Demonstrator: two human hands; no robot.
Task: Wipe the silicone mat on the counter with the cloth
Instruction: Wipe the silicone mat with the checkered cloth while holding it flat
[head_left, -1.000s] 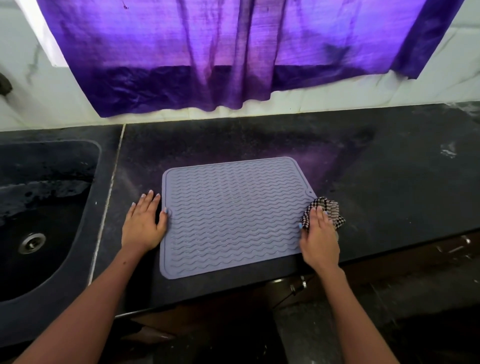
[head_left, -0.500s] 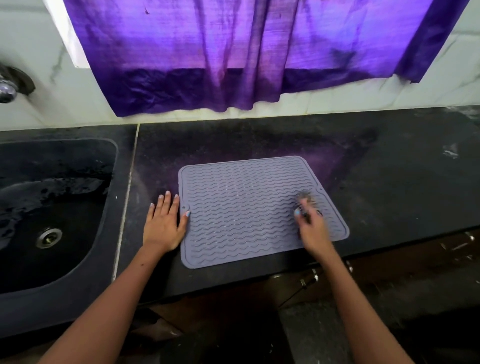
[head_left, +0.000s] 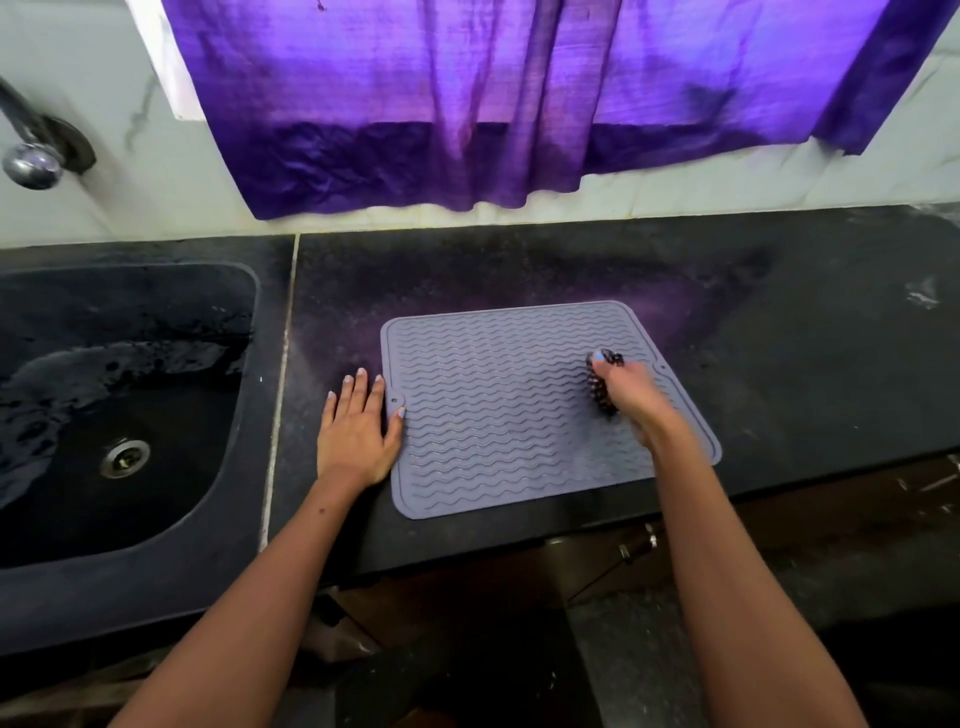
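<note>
A grey silicone mat (head_left: 498, 410) with wavy ridges lies flat on the black counter (head_left: 805, 353), near its front edge. My right hand (head_left: 631, 395) is over the mat's right part and grips a bunched checked cloth (head_left: 600, 387), which touches the mat; most of the cloth is hidden under the hand. My left hand (head_left: 356, 431) lies flat on the counter against the mat's left edge, fingers straight, thumb touching the edge near a small tab.
A dark sink (head_left: 119, 410) with a metal drain (head_left: 124, 457) is set into the counter on the left. A tap (head_left: 31, 156) juts from the wall above it. A purple curtain (head_left: 493, 104) hangs over the back wall.
My right hand has carried the cloth from the counter beside the mat's right edge onto the mat and a little farther in. My left hand stays at the left edge.
</note>
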